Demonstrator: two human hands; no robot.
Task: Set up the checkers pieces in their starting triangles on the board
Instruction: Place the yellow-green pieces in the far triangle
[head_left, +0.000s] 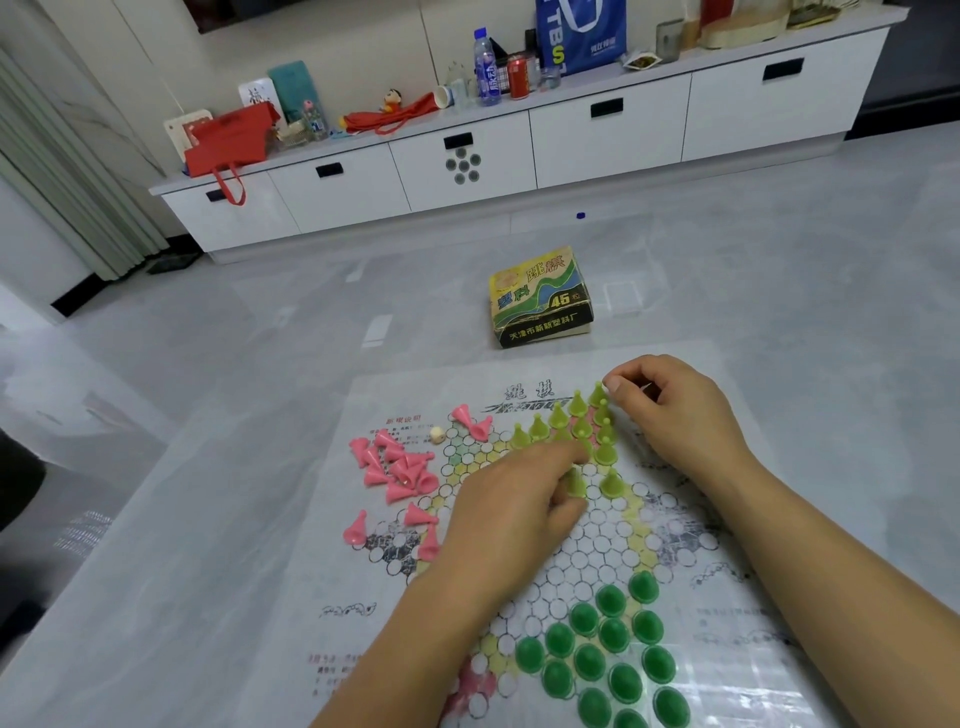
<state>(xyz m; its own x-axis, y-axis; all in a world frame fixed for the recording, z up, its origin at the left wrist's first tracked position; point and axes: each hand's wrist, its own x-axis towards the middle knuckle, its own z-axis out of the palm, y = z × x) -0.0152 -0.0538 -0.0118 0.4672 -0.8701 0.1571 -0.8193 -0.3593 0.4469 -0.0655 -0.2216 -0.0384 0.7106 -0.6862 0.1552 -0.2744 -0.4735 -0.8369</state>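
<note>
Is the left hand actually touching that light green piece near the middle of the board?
Touching. The head view shows the left hand with its fingers curled round the light green piece, no gap between them.

This is a living room in a home. A long, low white cabinet (613, 150) with drawers runs along the wall across the top of the frame. Its top is crowded with household odds and ends: a water bottle (487, 67), a red drinks can (518, 78), a red gift bag (228, 140), a blue tote bag (582, 31) and a small toy figure (390, 100). Pleated curtains (67, 171) hang at the upper left, above a glossy grey tiled floor (779, 218).
</note>
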